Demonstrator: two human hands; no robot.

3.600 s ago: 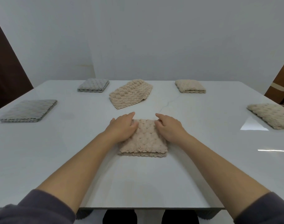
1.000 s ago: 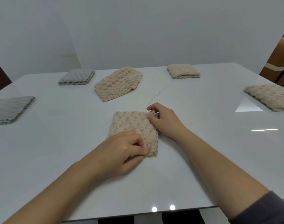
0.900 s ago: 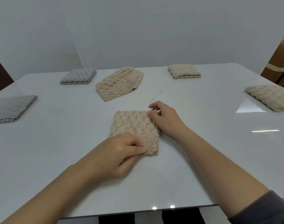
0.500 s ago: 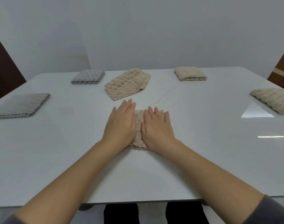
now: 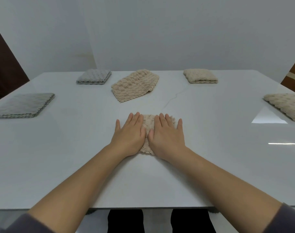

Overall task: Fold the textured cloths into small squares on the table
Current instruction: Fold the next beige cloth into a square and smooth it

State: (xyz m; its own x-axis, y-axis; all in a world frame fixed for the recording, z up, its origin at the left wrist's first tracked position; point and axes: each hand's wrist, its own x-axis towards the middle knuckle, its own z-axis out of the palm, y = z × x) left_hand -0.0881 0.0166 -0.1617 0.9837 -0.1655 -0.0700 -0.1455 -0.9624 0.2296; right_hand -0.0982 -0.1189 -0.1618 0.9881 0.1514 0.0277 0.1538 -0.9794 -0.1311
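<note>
Six textured cloths are spread over the glossy white tabletop (image 5: 59, 157) in my feed. The small folded beige bubble-weave cloth (image 5: 148, 121) sits near the front middle, and both hands lie flat on it. The left hand (image 5: 129, 137) covers its left half and the right hand (image 5: 167, 137) its right half, fingers straight and a little spread, thumbs almost meeting, gripping nothing. Only a strip of that cloth shows between them and at its near edge.

Further back I see a loosely folded beige cloth (image 5: 135, 84) lying askew, a compact beige folded bundle (image 5: 200, 75) to its right, and a flat beige cloth (image 5: 286, 105) at the right edge. On the left sit a far grey folded square (image 5: 94, 76) and a nearer grey folded square (image 5: 24, 105).

A thin dark vein (image 5: 173, 96) runs through the surface, and a pale patch of glare (image 5: 269, 117) lies on its right side. A plain grey-white wall (image 5: 160, 31) stands behind, with a dark brown panel (image 5: 5, 64) at its left.
</note>
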